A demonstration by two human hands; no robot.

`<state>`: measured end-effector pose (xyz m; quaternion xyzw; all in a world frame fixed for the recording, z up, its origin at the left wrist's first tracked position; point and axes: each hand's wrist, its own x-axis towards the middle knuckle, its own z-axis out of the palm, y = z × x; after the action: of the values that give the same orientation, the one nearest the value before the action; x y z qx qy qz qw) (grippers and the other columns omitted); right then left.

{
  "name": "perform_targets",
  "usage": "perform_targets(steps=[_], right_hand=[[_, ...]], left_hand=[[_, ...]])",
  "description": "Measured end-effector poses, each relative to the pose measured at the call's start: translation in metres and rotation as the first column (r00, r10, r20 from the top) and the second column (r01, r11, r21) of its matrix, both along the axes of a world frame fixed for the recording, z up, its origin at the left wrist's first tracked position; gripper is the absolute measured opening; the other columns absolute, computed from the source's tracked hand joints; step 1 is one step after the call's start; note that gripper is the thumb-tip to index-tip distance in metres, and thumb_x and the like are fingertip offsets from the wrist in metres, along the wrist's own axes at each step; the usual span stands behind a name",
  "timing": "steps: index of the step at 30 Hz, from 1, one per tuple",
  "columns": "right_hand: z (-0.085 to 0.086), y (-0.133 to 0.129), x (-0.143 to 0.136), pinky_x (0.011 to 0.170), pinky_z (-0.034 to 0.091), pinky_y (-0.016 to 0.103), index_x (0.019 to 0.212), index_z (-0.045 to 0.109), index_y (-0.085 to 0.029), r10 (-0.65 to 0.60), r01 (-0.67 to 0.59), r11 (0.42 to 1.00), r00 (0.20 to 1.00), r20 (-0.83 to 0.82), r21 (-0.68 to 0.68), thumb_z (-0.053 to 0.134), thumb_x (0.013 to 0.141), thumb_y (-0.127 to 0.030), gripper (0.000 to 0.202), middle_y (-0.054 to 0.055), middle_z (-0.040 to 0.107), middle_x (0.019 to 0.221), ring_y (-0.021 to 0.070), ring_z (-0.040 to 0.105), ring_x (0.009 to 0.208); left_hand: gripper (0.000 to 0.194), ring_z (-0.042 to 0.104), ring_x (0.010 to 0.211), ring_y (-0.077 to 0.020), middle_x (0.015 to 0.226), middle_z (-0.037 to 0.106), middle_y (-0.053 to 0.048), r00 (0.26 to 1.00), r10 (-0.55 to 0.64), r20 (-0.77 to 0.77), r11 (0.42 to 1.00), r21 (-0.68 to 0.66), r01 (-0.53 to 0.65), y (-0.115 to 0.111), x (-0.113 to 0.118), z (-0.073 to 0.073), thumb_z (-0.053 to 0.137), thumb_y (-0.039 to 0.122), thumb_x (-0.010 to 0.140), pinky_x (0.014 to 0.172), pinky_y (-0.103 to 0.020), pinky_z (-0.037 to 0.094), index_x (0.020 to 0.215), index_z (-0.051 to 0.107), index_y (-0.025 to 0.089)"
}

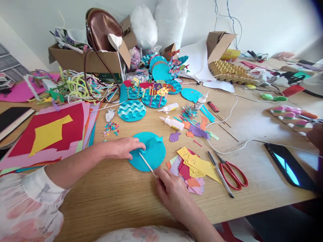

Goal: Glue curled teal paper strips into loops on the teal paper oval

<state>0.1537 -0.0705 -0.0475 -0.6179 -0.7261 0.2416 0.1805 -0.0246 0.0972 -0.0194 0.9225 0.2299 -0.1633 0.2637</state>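
A round turquoise disc (151, 161) lies flat on the table, and a narrow strip of the same colour (152, 143) stands in a wave across it. My left hand (126, 148) reaches in from the left, thumb and index finger apart, fingertips resting on the disc's left side beside the strip. In my right hand (171, 190) is a thin white stick (147, 163), gripped near its lower end. Its tip points at the disc's middle, close to the left fingers. Whether the tip touches the strip I cannot tell.
Right of the disc lie yellow paper cutouts (194, 163), a pen (220, 174), red-handled scissors (233, 171) and a phone (290, 164). Glue bottles (173, 123) and a finished wavy disc (131, 110) sit beyond. Coloured paper sheets (50, 134) cover the left. A person's hand (316, 134) shows at the right edge.
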Motion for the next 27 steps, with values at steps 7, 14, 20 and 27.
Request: perform_targets(steps=[7,14,20,27], right_hand=[[0.0022,-0.0020,0.0026,0.052,0.032,0.022,0.091,0.054,-0.019,0.006,-0.006,1.000,0.999,-0.050,-0.009,0.037,0.080,-0.010,0.022,0.002,0.061,0.075,0.0132,0.056,0.062],[0.0036,-0.0052,0.0065,0.056,0.037,0.022,0.094,0.054,-0.020,-0.005,0.001,0.999,0.994,-0.108,-0.038,0.038,0.081,-0.010,0.022,0.003,0.060,0.077,0.0134,0.056,0.066],[0.0029,-0.0026,0.0040,0.056,0.037,0.022,0.092,0.054,-0.020,-0.008,0.003,0.999,0.996,-0.087,-0.048,0.038,0.081,-0.010,0.022,0.003,0.061,0.076,0.0133,0.056,0.065],[0.0008,-0.0014,0.0039,0.055,0.035,0.022,0.093,0.053,-0.020,-0.001,-0.003,0.999,0.997,-0.074,-0.053,0.038,0.081,-0.010,0.022,0.003,0.062,0.078,0.0135,0.056,0.065]], left_hand=[[0.051,0.054,0.093,-0.0179,0.101,0.053,-0.002,1.000,-0.017,-0.019,0.999,0.031,0.018,0.0001,0.0009,0.0009,0.061,0.011,0.068,0.075,-0.024,0.042,0.115,0.047,0.026],[0.052,0.054,0.091,-0.0172,0.100,0.052,-0.001,1.000,-0.007,0.025,1.000,-0.003,0.007,0.0017,-0.0018,-0.0015,0.061,0.010,0.068,0.072,-0.023,0.041,0.115,0.047,0.026],[0.052,0.052,0.096,-0.0183,0.105,0.052,-0.001,0.998,-0.007,0.063,1.000,-0.026,0.008,0.0026,-0.0034,-0.0043,0.061,0.009,0.067,0.077,-0.024,0.040,0.114,0.047,0.026],[0.051,0.051,0.097,-0.0185,0.106,0.051,-0.002,0.998,-0.012,0.058,1.000,-0.022,0.013,0.0021,-0.0041,-0.0044,0.060,0.009,0.068,0.079,-0.025,0.039,0.115,0.046,0.026]])
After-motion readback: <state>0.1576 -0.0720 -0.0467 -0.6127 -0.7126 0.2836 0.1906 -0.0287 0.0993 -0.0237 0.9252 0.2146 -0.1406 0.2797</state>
